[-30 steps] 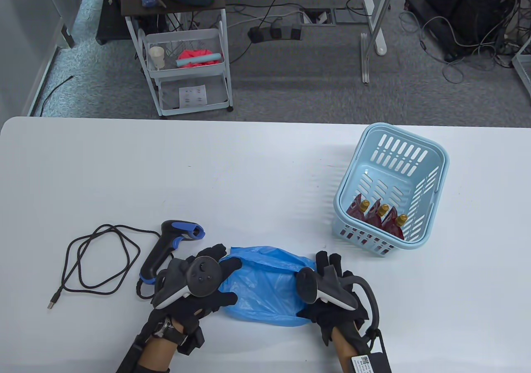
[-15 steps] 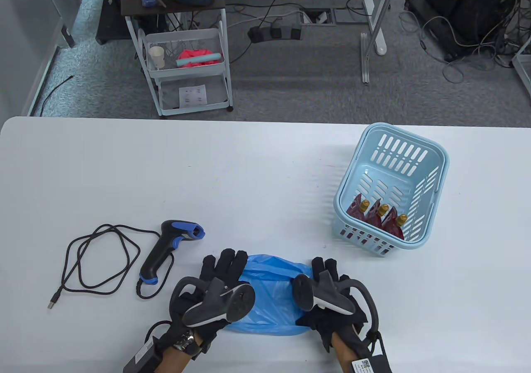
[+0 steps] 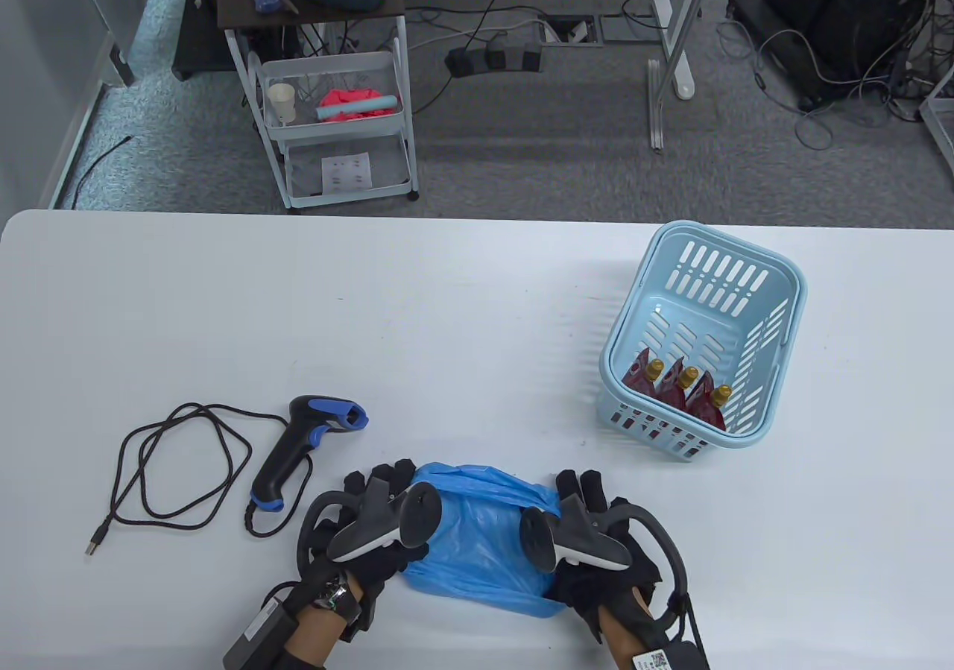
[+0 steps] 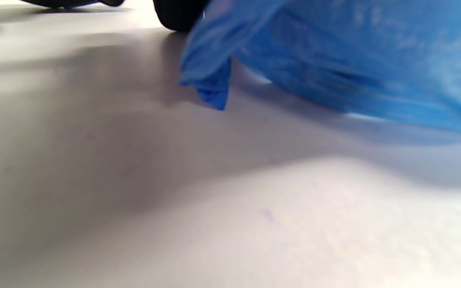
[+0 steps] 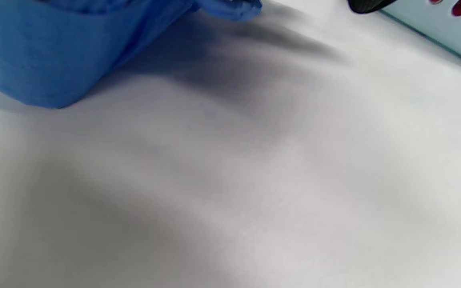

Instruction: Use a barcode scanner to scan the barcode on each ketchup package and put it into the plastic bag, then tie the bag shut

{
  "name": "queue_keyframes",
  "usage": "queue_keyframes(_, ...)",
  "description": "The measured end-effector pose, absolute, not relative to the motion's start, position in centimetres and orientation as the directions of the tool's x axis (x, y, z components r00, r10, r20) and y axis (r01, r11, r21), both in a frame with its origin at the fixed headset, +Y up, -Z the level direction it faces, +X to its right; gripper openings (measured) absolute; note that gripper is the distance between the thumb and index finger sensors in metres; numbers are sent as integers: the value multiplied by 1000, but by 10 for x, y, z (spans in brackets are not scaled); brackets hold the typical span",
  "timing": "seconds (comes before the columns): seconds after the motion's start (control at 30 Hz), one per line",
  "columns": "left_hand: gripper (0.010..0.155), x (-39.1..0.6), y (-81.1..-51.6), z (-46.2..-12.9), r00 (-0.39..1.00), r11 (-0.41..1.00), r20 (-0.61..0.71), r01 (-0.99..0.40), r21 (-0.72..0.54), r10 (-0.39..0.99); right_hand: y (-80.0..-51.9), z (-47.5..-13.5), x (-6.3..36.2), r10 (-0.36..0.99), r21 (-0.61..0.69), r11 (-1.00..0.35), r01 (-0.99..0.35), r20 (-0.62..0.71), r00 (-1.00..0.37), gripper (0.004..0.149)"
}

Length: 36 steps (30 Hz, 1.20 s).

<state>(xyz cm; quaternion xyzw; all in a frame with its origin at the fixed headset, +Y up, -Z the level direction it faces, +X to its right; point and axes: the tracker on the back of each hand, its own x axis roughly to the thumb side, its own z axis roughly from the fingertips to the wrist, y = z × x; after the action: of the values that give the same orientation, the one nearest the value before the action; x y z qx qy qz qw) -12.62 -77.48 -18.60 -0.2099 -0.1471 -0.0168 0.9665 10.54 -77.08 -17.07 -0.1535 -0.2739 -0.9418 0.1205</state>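
A blue plastic bag (image 3: 481,551) lies near the table's front edge between my two hands. My left hand (image 3: 381,482) grips its left top rim with curled fingers. My right hand (image 3: 583,485) holds the right top rim. The trackers hide most of both grips. In the left wrist view the bag (image 4: 334,60) hangs slightly off the table, with a dark fingertip (image 4: 178,16) beside it. The right wrist view shows the bag (image 5: 54,48) at the top left. The black and blue barcode scanner (image 3: 298,443) lies left of the bag. Three red ketchup packages (image 3: 674,388) stand in the light blue basket (image 3: 775,312).
The scanner's black cable (image 3: 171,469) loops across the table at the left. The basket (image 5: 434,28) stands to the right, close to my right hand. Beyond the table's far edge are a white trolley (image 3: 332,126) and floor cables.
My left hand went from lying over the bag, through outstretched fingers, to curling round the bag's left rim. The right hand shifted slightly left. The bag's top edge is bunched and raised.
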Motion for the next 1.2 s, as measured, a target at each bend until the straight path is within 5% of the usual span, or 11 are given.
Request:
queue_keyframes(0.17,101,-124,-775,-186,951,894,308,113,-433,29,-754,-184,121,39,453,-887,88,262,-964,98)
queue_keyframes(0.37,101,-126,-776,-187,951,883,303,91,-461,61,-724,-180,110,167,276,-958,-81,304,-938,57)
queue_keyframes(0.63,100,-128,-776,-187,951,876,301,86,-474,70,-758,-187,69,-110,364,-897,252,370,-923,44)
queue_keyframes(0.73,100,-128,-776,-187,950,872,304,92,-481,67,-768,-192,66,-136,324,-914,244,323,-937,39)
queue_keyframes(0.8,100,-128,-776,-187,950,870,305,95,-483,65,-769,-194,67,-171,309,-912,270,312,-935,40)
queue_keyframes(1.0,99,-131,-775,-187,949,866,311,115,-487,48,-771,-209,87,-255,502,-800,328,210,-944,96)
queue_keyframes(1.2,92,-137,-773,-190,956,868,289,96,-488,57,-776,-206,99,-227,561,-770,305,207,-952,104)
